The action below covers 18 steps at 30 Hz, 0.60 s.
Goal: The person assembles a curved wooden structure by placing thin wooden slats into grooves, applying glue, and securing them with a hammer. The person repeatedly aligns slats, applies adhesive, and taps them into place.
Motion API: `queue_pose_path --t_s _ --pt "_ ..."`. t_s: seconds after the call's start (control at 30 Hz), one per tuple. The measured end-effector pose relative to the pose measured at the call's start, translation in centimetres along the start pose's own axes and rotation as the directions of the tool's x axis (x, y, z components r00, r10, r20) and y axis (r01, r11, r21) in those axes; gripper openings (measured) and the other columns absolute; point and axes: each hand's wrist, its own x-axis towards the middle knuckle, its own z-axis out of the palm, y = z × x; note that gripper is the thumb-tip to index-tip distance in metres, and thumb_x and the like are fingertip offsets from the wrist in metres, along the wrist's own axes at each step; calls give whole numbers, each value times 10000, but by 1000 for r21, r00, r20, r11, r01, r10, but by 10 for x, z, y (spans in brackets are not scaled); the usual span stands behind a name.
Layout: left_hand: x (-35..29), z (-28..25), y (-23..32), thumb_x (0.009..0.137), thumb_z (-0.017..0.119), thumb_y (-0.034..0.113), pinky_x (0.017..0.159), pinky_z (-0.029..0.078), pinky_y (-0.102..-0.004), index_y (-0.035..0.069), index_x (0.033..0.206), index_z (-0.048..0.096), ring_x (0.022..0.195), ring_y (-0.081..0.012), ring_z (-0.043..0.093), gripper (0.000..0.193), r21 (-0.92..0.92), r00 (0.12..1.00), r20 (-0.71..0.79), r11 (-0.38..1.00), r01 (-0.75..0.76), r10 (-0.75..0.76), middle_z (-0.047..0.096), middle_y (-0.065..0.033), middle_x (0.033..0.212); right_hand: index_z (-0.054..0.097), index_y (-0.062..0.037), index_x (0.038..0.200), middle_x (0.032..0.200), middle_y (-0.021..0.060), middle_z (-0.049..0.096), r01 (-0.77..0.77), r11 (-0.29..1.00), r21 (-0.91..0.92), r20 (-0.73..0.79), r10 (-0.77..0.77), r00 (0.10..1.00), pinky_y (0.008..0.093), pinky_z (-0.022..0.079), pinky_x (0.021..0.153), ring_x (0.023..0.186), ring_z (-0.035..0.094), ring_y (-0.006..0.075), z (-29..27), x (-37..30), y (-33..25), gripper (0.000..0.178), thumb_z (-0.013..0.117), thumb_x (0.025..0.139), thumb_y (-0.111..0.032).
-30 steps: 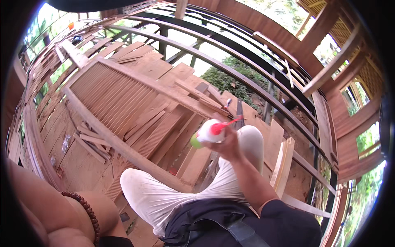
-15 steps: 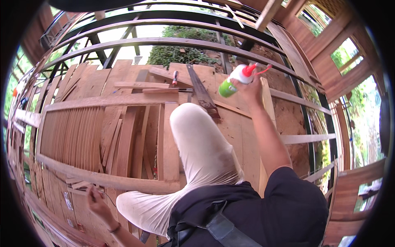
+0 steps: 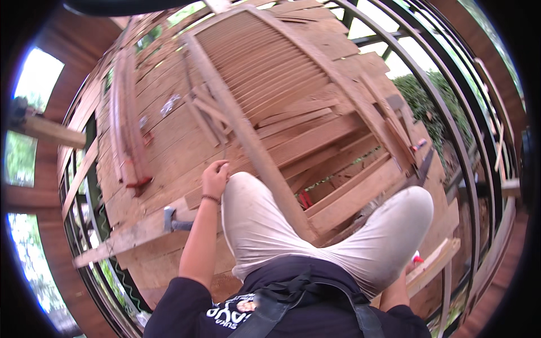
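My left hand [image 3: 214, 181] is beside my left knee, its fingers curled in with nothing visible in them. A dark band circles that wrist. Most of my right hand [image 3: 396, 288] is hidden behind my right thigh, so its fingers do not show. Just past that thigh the red tip of a white bottle [image 3: 417, 258] peeks out; the rest of it is covered. In front of my knees lies a wooden louvred shutter frame [image 3: 225, 100]. Its slats [image 3: 262, 62] fill the far part, and loose wood strips [image 3: 321, 143] lie within the near part.
A hammer [image 3: 169, 218] rests by my left forearm. Long reddish bars [image 3: 125, 121] lie on the plank floor [image 3: 172, 163] at left. A handsaw [image 3: 424, 168] and a red-and-blue-handled tool [image 3: 418, 145] are right of the frame. Dark railings [image 3: 451, 112] curve along the right.
My view has turned left, swinging the frame round. My right hand, which held the green-and-white bottle up, has dropped behind my right thigh. My left hand is now beside my left knee.
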Motion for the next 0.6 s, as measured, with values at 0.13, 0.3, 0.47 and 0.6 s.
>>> queue_pose_path --t_s 0.13,0.3,0.47,0.6 --pt "34 -7 -53 975 653 138 600 529 -265 -17 1080 738 667 -105 656 206 -80 982 -104 985 151 -159 707 -46 787 628 0 1263 1133 170 714 23 999 -39 149 -17 989 426 571 858 993 700 315 0 -14 -9 650 903 748 -285" --pt "93 4 -103 953 660 212 646 554 -308 -3 1105 746 711 -143 697 277 105 966 -145 968 229 -213 743 -80 892 638 4 1229 1102 171 718 64 993 -94 305 -32 952 432 568 842 972 701 316 -8 -21 -20 610 890 759 -290" --pt "141 46 -108 912 652 335 962 544 -413 42 1144 761 1124 -321 690 389 731 972 133 682 37 -195 728 -201 1196 648 7 1196 1071 173 721 74 983 -167 400 -1 917 438 564 826 952 702 316 -31 -19 -20 571 878 769 -295" --pt "178 72 -114 1001 551 345 1097 477 -376 94 1346 675 1304 -311 611 445 878 848 447 318 -357 -283 640 -161 1406 657 10 1168 1046 174 724 79 970 -229 447 33 894 443 562 814 936 703 317 -57 -21 -21 541 868 778 -299"
